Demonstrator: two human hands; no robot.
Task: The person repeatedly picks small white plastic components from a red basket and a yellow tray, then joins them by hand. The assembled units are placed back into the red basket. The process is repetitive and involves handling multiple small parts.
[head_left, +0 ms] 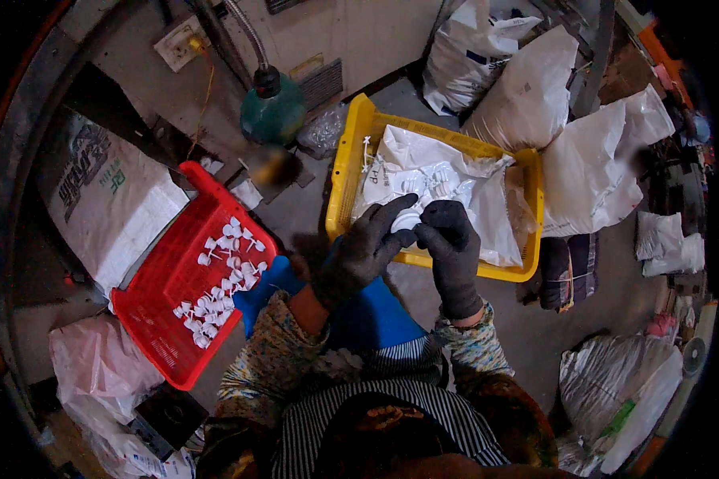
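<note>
In dark grey gloves, both my hands meet over the near side of a yellow basket [341, 172]. My left hand [363, 247] is closed on a round white plastic part [405, 221]. The fingers of my right hand [455, 251] are bent in a pinch at the part's right edge; the gloves cover some of the contact. Behind them, a white plastic sack [491, 239] lines the basket, with more white plastic pieces [439, 180] lying on it. To my left, a red basket [148, 307] holds several white stemmed plastic parts [208, 311].
Full white sacks [527, 88] stand behind and right of the yellow basket. A green round-bodied device [273, 112] with a metal hose is at the back. A large printed sack [120, 199] lies beyond the red basket. Crumpled clear plastic [615, 391] lies at right.
</note>
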